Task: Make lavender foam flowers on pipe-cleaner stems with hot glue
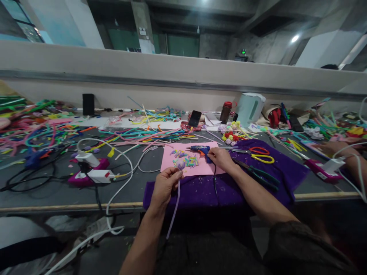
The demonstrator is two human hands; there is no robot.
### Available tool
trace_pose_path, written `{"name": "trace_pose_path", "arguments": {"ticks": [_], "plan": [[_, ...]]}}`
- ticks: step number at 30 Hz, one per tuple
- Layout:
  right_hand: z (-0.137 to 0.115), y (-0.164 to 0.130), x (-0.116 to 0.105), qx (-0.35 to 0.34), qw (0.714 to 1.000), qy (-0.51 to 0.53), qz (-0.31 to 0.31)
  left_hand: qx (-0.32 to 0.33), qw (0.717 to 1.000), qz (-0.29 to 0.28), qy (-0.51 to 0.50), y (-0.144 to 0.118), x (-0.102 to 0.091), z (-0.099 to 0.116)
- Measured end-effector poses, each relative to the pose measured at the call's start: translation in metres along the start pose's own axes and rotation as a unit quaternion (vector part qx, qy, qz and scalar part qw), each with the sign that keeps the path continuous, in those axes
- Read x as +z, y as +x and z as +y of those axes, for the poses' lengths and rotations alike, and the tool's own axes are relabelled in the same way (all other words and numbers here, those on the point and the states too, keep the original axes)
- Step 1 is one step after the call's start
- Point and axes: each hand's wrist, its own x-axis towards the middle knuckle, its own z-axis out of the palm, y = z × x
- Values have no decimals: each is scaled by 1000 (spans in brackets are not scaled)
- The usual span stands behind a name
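My left hand (168, 185) is closed, pinching a lilac pipe cleaner (175, 210) whose long stem hangs below the fingers. At its upper end, just above the fingertips, sits a small lilac fuzzy bud (180, 164). My right hand (220, 158) is closed at the handle of a blue hot glue gun (200, 148), with its nozzle pointing left; the fingers hide part of the handle. Underneath both lies a pink sheet (168, 158) scattered with short cut pipe cleaner pieces (191, 161) in purple, yellow and mint.
A purple cloth (183, 193) carries red-and-yellow-handled scissors (260, 154) and dark green pliers (263, 177). Power strips (77, 178) with cables lie left. Behind are loose pipe cleaners (149, 135), a phone (195, 118), a bottle (226, 112) and a jug (249, 109). Another person's arm (348, 156) reaches in right.
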Motion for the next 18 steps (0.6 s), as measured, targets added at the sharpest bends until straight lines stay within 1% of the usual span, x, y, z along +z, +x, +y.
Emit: {"name": "trace_pose_path", "arguments": {"ticks": [4, 9, 12, 18], "plan": [[-9, -10, -1, -16, 998, -63, -8, -8, 1000, 6, -23, -1, 0, 2], [-15, -23, 4, -32, 992, -124, -18, -12, 998, 26, -53, 1, -1, 4], [-15, -25, 7, -39, 988, -145, -22, -11, 998, 23, -66, 3, -3, 3], [-12, -23, 12, -42, 986, -161, -24, -32, 997, 22, -71, 2, -1, 4]]}}
